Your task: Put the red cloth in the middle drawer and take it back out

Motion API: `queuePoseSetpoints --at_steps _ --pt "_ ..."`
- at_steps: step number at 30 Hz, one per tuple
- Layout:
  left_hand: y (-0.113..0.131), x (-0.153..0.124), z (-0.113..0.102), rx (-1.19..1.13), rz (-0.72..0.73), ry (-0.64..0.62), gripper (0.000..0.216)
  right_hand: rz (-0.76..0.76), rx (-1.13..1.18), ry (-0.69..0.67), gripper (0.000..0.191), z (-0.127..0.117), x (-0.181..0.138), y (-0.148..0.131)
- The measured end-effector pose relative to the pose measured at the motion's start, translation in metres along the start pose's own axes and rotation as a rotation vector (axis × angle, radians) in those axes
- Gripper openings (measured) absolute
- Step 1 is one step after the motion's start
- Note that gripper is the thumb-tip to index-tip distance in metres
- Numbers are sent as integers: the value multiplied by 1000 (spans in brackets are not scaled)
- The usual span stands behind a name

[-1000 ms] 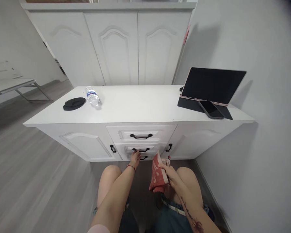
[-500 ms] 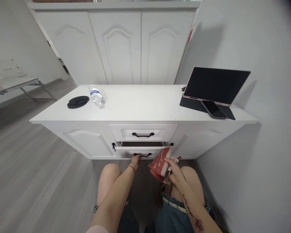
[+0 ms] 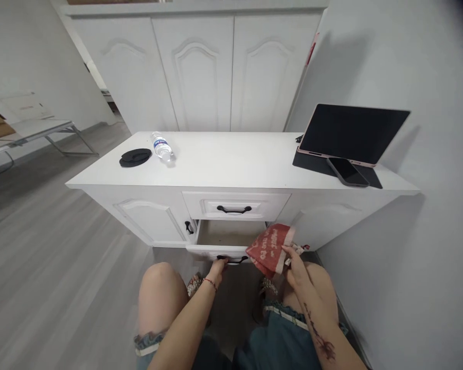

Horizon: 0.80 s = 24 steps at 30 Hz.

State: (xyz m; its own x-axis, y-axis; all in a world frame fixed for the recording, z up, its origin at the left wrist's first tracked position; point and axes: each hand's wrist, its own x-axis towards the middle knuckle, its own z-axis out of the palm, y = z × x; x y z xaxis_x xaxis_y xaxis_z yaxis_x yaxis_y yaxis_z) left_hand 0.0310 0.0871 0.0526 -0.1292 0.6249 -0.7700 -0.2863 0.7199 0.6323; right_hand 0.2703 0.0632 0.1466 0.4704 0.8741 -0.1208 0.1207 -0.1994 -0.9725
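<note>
A tall white cupboard [image 3: 200,67] with three panelled doors is seen at the back of a room with a grey wood floor. In front of it a low white sideboard [image 3: 231,159] is set against the right wall. In its middle column the top drawer [image 3: 235,205] is shut, and the second drawer [image 3: 227,234] below it stands open, with a bare, pale inside shown.

On the sideboard top, at the right, a dark tablet [image 3: 353,131] is propped on its cover, with a phone [image 3: 347,172] laid just in front. At the left a water bottle [image 3: 162,147] lies on its side beside a flat black round lid [image 3: 135,157].

A folded red cloth [image 3: 270,249] with pale lettering is held just right of the open drawer, at its front corner and not yet over the opening. It is pinched between thumb and fingers of the right hand [image 3: 297,264]. The left hand [image 3: 218,266] is curled around the black handle [image 3: 231,259] of the open drawer, above bare knees.

The step in hand is judged to be the opening of the drawer. For the cloth to be laid inside, it would have to be carried left and forward over the opening, with the drawer kept steady.
</note>
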Motion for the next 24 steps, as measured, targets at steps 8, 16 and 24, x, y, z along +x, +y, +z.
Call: queuePoseSetpoints --at_steps 8,16,24 --pt "-33 -18 -17 -21 17 13 13 -176 -112 96 40 -6 8 -1" --pt "-53 -38 -31 -35 35 -5 11 -469 -1324 -561 36 52 16 3" --pt "-66 -50 -41 -65 51 -19 16 -149 -1247 -720 18 91 22 43"
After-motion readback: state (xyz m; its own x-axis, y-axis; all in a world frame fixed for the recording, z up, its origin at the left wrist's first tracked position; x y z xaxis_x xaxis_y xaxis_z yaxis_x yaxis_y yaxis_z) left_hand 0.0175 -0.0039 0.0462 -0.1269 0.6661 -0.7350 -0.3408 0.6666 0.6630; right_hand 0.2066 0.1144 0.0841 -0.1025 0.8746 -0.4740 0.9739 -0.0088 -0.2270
